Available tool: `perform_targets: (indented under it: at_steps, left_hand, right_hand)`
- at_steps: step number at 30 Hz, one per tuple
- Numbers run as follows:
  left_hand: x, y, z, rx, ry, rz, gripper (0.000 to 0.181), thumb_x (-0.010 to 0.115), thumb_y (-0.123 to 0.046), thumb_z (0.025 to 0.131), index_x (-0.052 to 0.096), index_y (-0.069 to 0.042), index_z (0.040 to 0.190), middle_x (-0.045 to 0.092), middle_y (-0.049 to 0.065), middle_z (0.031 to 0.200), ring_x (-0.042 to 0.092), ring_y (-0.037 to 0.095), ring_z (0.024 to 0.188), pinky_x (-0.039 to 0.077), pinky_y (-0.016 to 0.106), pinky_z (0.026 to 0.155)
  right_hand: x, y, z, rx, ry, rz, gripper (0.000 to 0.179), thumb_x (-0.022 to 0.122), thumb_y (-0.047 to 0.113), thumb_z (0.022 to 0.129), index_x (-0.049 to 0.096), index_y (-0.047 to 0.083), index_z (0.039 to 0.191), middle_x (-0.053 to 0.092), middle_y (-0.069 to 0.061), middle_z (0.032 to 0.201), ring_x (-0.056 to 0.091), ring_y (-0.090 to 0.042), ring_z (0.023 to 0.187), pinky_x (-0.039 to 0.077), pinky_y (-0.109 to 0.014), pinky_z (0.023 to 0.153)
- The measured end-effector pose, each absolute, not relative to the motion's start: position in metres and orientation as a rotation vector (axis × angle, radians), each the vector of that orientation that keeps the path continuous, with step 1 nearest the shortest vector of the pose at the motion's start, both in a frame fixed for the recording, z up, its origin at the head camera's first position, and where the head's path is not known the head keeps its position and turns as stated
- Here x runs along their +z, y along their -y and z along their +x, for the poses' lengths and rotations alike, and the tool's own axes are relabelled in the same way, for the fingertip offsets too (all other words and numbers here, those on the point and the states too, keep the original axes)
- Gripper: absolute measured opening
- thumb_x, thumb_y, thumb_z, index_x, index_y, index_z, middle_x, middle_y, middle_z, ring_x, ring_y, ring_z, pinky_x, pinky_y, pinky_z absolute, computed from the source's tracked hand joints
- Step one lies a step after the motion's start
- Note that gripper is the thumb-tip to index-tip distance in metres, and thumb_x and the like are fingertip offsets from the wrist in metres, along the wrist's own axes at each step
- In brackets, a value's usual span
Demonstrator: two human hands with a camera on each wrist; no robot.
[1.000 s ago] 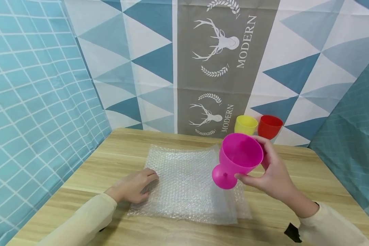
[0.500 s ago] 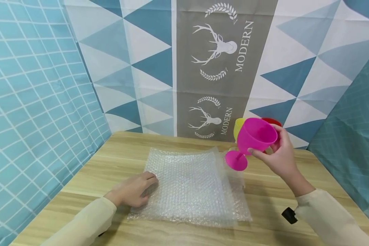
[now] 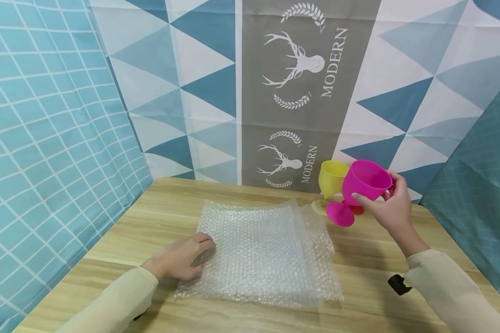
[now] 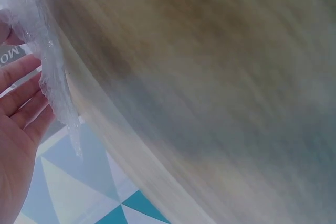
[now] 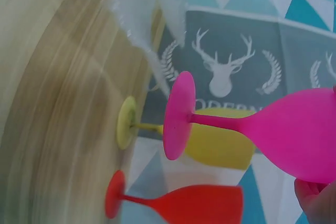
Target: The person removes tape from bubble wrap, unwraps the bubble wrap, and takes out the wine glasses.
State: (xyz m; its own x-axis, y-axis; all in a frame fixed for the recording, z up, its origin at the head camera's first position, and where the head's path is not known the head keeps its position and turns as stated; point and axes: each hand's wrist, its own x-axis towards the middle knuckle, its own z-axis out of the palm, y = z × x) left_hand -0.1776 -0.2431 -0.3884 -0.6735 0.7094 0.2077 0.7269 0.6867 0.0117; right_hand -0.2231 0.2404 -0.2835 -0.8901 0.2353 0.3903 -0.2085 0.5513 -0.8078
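Note:
In the head view my right hand (image 3: 391,206) grips a pink plastic goblet (image 3: 364,180) by its bowl, tilted and held above the table. The right wrist view shows the pink goblet (image 5: 294,135) large, with only part of the hand (image 5: 320,203) visible. A yellow goblet (image 3: 330,178) stands behind it, and a red goblet (image 5: 194,203) is mostly hidden from the head view. My left hand (image 3: 185,256) rests on the left edge of the bubble wrap (image 3: 258,254), its fingers (image 4: 23,98) fairly straight against the plastic in the left wrist view.
The wooden table (image 3: 150,217) carries the bubble wrap, which seems to lie in overlapping layers. A patterned cloth (image 3: 208,92) hangs along the back edge. Blue checked cloth (image 3: 46,138) closes the left side, and green-blue cloth (image 3: 475,194) the right.
My right hand has carried the pink goblet rightward and away from above the bubble wrap, toward the yellow and red goblets. The left hand has stayed in place.

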Motion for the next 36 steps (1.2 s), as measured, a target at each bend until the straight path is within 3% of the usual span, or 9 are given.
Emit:
perform_targets:
  at_steps: [9,21,24,30,36]
  left_hand:
    - [-0.386,0.242,-0.175,-0.199,2.752,-1.115,0.053,0.068,-0.019,0.073,0.057,-0.001,0.122,0.062,0.011,0.12,0.061,0.026,0.112,0.051,0.039,0.1]
    - [-0.385,0.24,-0.175,-0.194,2.748,-1.097,0.049,0.068,-0.021,0.078,0.058,0.0,0.122,0.062,0.011,0.119,0.061,0.025,0.111,0.052,0.039,0.099]
    - [-0.386,0.24,-0.175,-0.2,2.747,-1.094,0.049,0.067,-0.02,0.078,0.058,0.0,0.122,0.062,0.01,0.119,0.061,0.025,0.111,0.052,0.039,0.1]
    - [-0.387,0.239,-0.176,-0.181,2.727,-1.058,0.045,0.065,-0.017,0.082,0.057,0.001,0.122,0.062,0.012,0.12,0.06,0.026,0.114,0.051,0.04,0.101]
    - [-0.387,0.237,-0.176,-0.262,2.74,-0.893,0.05,0.065,-0.017,0.083,0.054,0.003,0.127,0.057,0.018,0.129,0.056,0.032,0.121,0.047,0.045,0.105]
  right_hand:
    - [-0.297,-0.257,-0.237,1.275,2.438,-0.11,0.092,0.073,0.036,0.082,0.016,0.005,0.148,0.035,-0.018,0.146,0.039,-0.036,0.129,0.045,-0.009,0.073]
    - [-0.321,-0.273,-0.255,1.302,2.446,-0.193,0.09,0.073,0.037,0.083,0.017,0.007,0.148,0.033,-0.018,0.148,0.038,-0.036,0.129,0.039,-0.002,0.065]
    - [-0.325,-0.277,-0.259,1.293,2.47,-0.23,0.091,0.072,0.038,0.083,0.016,0.007,0.148,0.032,-0.018,0.149,0.037,-0.038,0.132,0.041,-0.007,0.068]
    - [-0.332,-0.282,-0.262,1.271,2.505,-0.293,0.093,0.072,0.038,0.083,0.014,0.007,0.148,0.032,-0.02,0.15,0.037,-0.039,0.132,0.054,-0.03,0.08]
    - [-0.334,-0.283,-0.262,1.264,2.519,-0.289,0.095,0.073,0.04,0.082,0.014,0.006,0.149,0.031,-0.022,0.15,0.036,-0.042,0.132,0.055,-0.045,0.087]
